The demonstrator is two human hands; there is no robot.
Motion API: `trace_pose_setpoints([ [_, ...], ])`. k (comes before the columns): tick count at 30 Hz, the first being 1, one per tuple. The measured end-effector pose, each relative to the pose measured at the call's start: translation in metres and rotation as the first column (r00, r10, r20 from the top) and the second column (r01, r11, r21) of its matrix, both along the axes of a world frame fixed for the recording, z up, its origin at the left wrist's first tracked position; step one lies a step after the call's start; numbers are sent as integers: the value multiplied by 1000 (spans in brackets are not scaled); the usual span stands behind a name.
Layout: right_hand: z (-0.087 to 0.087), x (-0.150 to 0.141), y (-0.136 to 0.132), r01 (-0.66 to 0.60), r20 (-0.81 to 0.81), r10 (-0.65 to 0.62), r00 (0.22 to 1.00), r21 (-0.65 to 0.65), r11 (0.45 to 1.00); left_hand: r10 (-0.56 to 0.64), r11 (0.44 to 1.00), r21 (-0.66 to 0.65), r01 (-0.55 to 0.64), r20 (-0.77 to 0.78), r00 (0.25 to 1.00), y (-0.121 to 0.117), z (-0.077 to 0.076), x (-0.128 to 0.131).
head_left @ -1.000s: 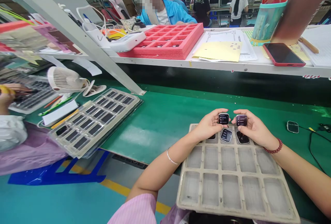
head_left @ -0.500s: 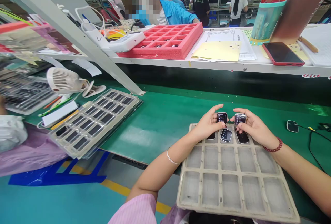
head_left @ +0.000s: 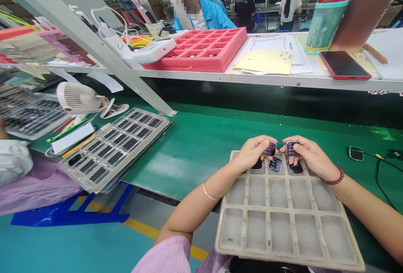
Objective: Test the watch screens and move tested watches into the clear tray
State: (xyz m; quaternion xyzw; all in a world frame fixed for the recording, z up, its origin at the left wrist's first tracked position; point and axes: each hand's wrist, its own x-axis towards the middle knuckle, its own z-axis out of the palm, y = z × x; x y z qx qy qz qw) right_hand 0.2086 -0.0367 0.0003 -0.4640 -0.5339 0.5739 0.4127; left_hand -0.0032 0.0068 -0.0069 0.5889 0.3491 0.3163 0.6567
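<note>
My left hand pinches a small square smartwatch body with a lit screen, held over the far row of a grey pulp tray. Beside it my right hand grips a second watch body the same way. Both watches tilt forward and down, close to the tray. Three more watch bodies lie in the far row's cells, just under my fingers. The tray's other cells hold nothing.
A clear tray of dark screens lies left on the green mat, with a small white fan behind it. A watch body on a cable rests at right. The raised shelf holds a red foam tray, papers and a phone. A co-worker's sleeve shows far left.
Both hands have dropped and tipped their watches forward, from screens facing me to angled down near the tray. The co-worker's hand at far left has withdrawn.
</note>
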Motion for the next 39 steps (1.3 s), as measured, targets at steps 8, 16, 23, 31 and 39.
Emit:
trace_pose_setpoints([
  [8, -1, -2, -1, 5, 22, -7, 1000, 95, 995, 22, 1000, -8, -21, 55, 998, -2, 2, 1],
  [16, 1, 0, -1, -13, 44, 11, 999, 47, 999, 31, 1000, -5, -31, 28, 999, -2, 6, 1],
  [23, 1, 0, 0, -27, 66, 25, 998, 28, 999, 30, 1000, 2, -30, -13, 999, -2, 8, 2],
  [31, 1, 0, -1, -37, 74, 34, 997, 43, 998, 23, 1000, 10, -23, -8, 1000, -3, 9, 3],
  [39, 0, 1, 0, -36, 88, 31, 996, 50, 998, 16, 1000, 9, -16, -4, 1000, -2, 8, 3],
])
